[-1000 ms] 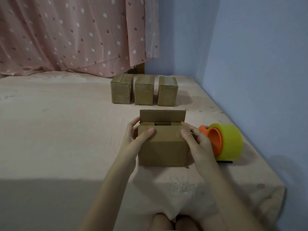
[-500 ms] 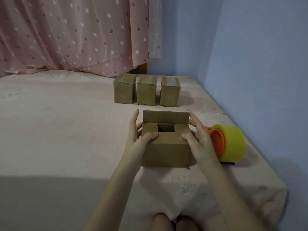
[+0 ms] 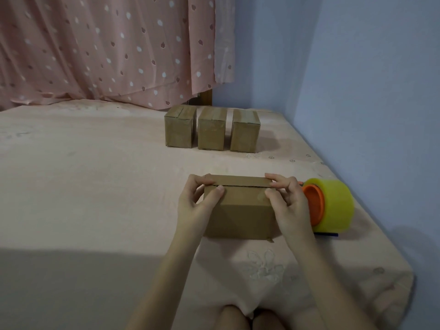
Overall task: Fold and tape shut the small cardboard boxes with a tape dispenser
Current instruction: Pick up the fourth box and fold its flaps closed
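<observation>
Where the pink patterned bed sheet (image 3: 95, 186) meets the pale blue wall (image 3: 357, 91), a pink polka-dot curtain (image 3: 107, 51) hangs down to the bed's far edge. Three closed brown cardboard boxes (image 3: 211, 129) stand in a row near that corner, just beside one another. Nearer the person, a fourth brown cardboard box (image 3: 240, 213) rests on the bed, its two top flaps folded down and meeting along a seam. The left hand (image 3: 195, 206) pinches the box's left end, thumb on the near flap, fingers on the far flap. The right hand (image 3: 289, 206) pinches the right end likewise. An orange tape dispenser carrying a yellow tape roll (image 3: 331, 206) sits just right of the box.
</observation>
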The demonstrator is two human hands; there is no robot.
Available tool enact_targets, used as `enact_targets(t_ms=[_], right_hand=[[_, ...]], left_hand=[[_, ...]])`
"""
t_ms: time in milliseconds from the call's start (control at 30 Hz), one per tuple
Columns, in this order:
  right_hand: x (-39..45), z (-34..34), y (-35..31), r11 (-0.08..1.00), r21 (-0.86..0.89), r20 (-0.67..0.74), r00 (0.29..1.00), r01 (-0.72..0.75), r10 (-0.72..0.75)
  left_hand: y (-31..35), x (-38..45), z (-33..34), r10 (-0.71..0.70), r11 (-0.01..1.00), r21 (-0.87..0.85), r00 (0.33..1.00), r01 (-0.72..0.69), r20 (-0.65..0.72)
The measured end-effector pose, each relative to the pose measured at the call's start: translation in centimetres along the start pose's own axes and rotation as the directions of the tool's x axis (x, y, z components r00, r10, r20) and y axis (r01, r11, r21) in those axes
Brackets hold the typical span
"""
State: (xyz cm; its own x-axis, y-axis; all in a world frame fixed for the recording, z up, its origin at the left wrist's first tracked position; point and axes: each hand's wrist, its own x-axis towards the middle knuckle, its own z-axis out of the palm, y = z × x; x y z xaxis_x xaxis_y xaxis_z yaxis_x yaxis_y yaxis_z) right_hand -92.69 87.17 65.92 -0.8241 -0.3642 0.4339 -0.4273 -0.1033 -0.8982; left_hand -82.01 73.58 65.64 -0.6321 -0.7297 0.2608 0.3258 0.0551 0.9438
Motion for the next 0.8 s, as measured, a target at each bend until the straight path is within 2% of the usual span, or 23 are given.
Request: enact_targets(t_ms=[67,100,133,200,233,267,400,467,533,600,633,667,700,800], right_hand=[[0.0,0.0,-0.5,0.992,-0.123,0.026,0.999,0.021,-0.018],[0.0,0.0,-0.7,0.968,-0.245,0.034,0.998,0.059,-0.052],[0.0,-0.1,-1.0,0.897,-0.425,0.040,0.992,0.125,-0.119],[-0.1,0.1,-1.6,0.640,-0.715,0.139,0.955,0.281,-0.264],[-0.3,0.4,-1.7,0.555,-0.759,0.212,0.935,0.340,-0.283],[-0.6,0.6,-1.9,0.514,-0.771,0.267,0.924,0.375,-0.273],[-1.5,0.9,-1.6,0.498,-0.785,0.293,0.930,0.367,-0.223],[-1.6,0.9,-1.5,0.496,-0.788,0.293,0.930,0.365,-0.220],[-1.7,1.0,-1.6,0.464,-0.803,0.295,0.926,0.374,-0.235],[-1.8,1.1,-1.6,0.439,-0.814,0.296,0.922,0.380,-0.250],[-1.8,1.1,-1.6,0.434,-0.816,0.292,0.921,0.381,-0.259],[-1.8,1.0,-1.6,0.429,-0.818,0.285,0.919,0.382,-0.274],[-1.9,1.0,-1.6,0.421,-0.822,0.279,0.916,0.383,-0.289],[-2.0,1.3,-1.5,0.366,-0.837,0.293,0.897,0.408,-0.331]], left_hand=[[-0.1,0.2,0.0,0.003,0.999,0.033,1.000,-0.003,-0.006],[-0.1,0.4,0.1,0.006,0.999,0.043,1.000,-0.006,-0.011],[-0.2,0.5,0.1,0.012,0.999,0.052,1.000,-0.011,-0.021],[0.0,0.6,0.4,0.024,0.997,0.080,0.999,-0.021,-0.035],[0.0,0.6,0.4,0.031,0.995,0.096,0.999,-0.028,-0.033],[0.1,0.7,0.4,0.039,0.993,0.114,0.999,-0.035,-0.029],[0.2,0.6,0.3,0.068,0.965,0.255,0.998,-0.065,-0.002],[0.2,0.3,0.2,0.127,0.864,0.486,0.991,-0.133,0.045],[0.3,0.2,-0.2,0.285,0.614,0.740,0.951,-0.276,0.119],[0.3,0.4,-0.5,0.474,0.331,0.823,0.836,-0.462,0.278],[0.2,0.5,-0.5,0.527,0.243,0.802,0.768,-0.546,0.364],[0.1,0.5,-0.5,0.545,0.206,0.767,0.723,-0.607,0.425],[0.1,0.3,-0.3,0.542,0.210,0.740,0.706,-0.639,0.456],[-0.4,-0.2,-0.1,0.535,0.226,0.727,0.706,-0.649,0.464]])
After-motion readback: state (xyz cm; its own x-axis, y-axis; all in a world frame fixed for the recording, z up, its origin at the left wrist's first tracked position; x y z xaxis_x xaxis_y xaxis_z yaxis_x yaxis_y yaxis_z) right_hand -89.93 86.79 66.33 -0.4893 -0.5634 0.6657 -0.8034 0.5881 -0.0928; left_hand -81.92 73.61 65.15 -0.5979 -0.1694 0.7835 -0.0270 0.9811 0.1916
